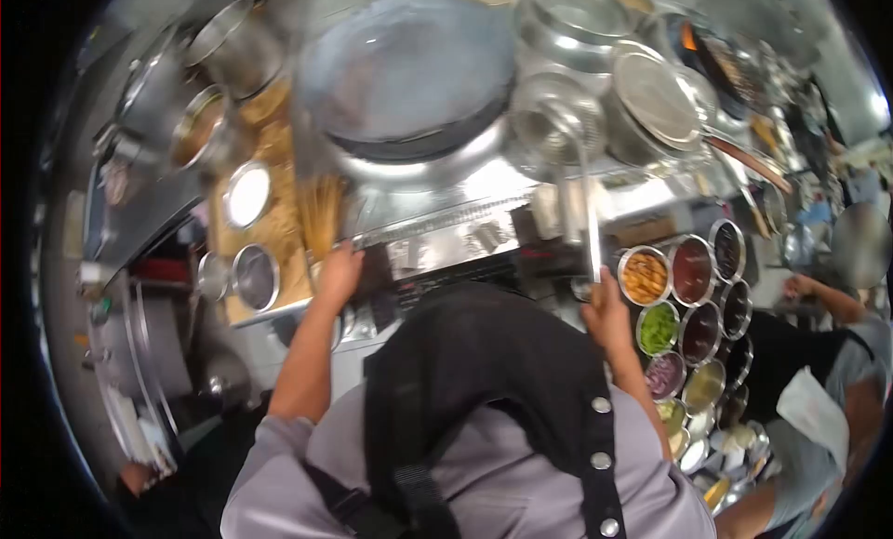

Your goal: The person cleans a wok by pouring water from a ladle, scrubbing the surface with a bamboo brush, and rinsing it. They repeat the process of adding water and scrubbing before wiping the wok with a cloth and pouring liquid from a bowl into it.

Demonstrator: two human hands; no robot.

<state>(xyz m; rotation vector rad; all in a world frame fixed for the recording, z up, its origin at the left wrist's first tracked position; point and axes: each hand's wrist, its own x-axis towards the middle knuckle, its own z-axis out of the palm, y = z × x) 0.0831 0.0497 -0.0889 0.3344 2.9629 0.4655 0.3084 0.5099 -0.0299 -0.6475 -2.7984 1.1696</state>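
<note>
My left hand [340, 271] is closed at the lower end of a bundle of thin wooden sticks [321, 209], beside a wooden board; what it grips is too blurred to make out. In my right hand [606, 306] is the handle of a long metal ladle [592, 213], whose head reaches up to a round strainer [558, 120]. A large round wok [409, 69] sits on the stove ahead of me, between and beyond my hands. Close to my right hand stands a round container of orange pieces [645, 277].
Several round containers of sauces [693, 271] and chopped greens [658, 328] line the right side. Metal pots [237, 51] stand at the upper left by the wooden board [265, 297]. A wire skimmer [656, 93] rests on a pot. A co-worker [846, 353] is at the right.
</note>
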